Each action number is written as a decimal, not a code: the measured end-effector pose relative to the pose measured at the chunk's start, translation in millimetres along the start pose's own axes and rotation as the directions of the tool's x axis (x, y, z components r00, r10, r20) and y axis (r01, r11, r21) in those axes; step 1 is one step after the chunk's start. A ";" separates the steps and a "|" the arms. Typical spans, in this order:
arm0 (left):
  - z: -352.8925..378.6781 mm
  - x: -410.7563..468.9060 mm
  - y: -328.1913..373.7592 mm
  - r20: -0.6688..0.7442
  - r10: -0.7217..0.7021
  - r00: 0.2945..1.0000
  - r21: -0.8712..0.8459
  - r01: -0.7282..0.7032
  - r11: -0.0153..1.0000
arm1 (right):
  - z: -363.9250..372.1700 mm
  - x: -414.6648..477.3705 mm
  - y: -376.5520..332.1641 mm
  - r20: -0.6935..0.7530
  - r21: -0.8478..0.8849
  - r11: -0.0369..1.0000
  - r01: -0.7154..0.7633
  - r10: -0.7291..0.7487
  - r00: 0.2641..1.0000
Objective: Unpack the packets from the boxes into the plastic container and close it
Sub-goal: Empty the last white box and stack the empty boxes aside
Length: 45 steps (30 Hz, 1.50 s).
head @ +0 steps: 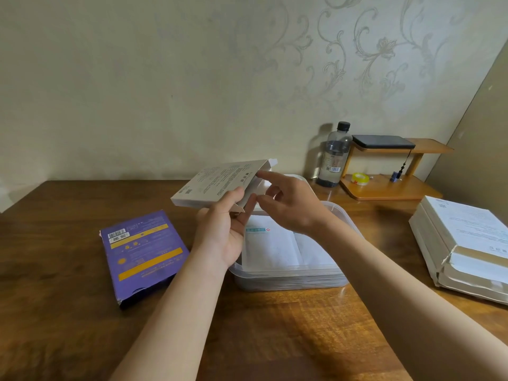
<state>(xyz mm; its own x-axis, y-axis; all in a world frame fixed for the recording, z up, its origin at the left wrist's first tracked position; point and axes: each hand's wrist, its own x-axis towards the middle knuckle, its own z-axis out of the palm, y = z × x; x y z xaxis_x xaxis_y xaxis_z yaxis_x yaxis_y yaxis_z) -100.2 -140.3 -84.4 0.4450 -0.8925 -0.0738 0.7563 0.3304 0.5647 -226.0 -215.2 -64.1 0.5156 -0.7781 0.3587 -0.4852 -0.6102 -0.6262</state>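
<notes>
The person's left hand point(220, 235) grips a flat grey cardboard box point(214, 182) by its near corner, thumb on top and fingers curled under. It holds the box up in the air right over the clear plastic container point(291, 281), I think so that anything sliding out lands inside. The box's open end points to the right hand point(288, 207), whose fingers are spread and loose. The first finger touches the open flap and the hand holds nothing that I can see, so it looks ready to reach in for packets. White paper packets point(272, 248) already lie flat in the container, which sits on the brown wooden table point(275, 325) with no lid on. A purple flat box point(140, 254) lies to the left with its near end torn open, perhaps done with. A pile of grey boxes point(461, 243) waits on the right, near enough to grab
</notes>
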 end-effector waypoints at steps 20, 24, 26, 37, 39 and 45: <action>-2.4 -1.5 -5.8 0.027 0.015 1.000 0.132 -0.019 0.991 | -3.1 7.2 10.0 -0.067 -0.574 0.752 0.323 -0.436 0.898; -2.6 -0.4 -6.5 0.007 0.010 1.000 0.151 -0.011 0.989 | -5.8 9.3 12.7 -0.079 -0.587 0.718 0.373 -0.509 0.857; -1.8 -1.2 -6.9 0.006 0.005 1.000 0.162 -0.006 0.987 | -7.9 7.1 14.2 -0.087 -0.578 0.718 0.387 -0.525 0.846; 2.4 -3.6 -5.5 -0.023 0.005 1.000 0.201 0.000 0.980 | -19.5 -23.2 19.7 -0.188 -0.162 0.929 0.333 -0.361 0.913; 2.7 -3.5 -4.8 -0.035 0.003 0.999 0.194 0.004 0.981 | -24.1 -29.0 22.3 -0.242 -0.015 0.961 0.276 -0.272 0.932; 5.1 -3.4 -4.8 -0.034 0.012 0.999 0.111 -0.008 0.994 | -41.2 -31.5 22.7 -0.416 0.312 0.931 0.191 -0.047 0.908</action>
<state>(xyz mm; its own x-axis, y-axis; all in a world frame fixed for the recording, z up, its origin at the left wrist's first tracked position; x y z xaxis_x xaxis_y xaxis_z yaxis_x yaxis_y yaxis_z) -107.9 -140.4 -82.7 0.4702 -0.8774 -0.0953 0.6947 0.3014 0.6531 -282.4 -210.6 -61.2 0.1972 -0.7397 0.6434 -0.1330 -0.6704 -0.7300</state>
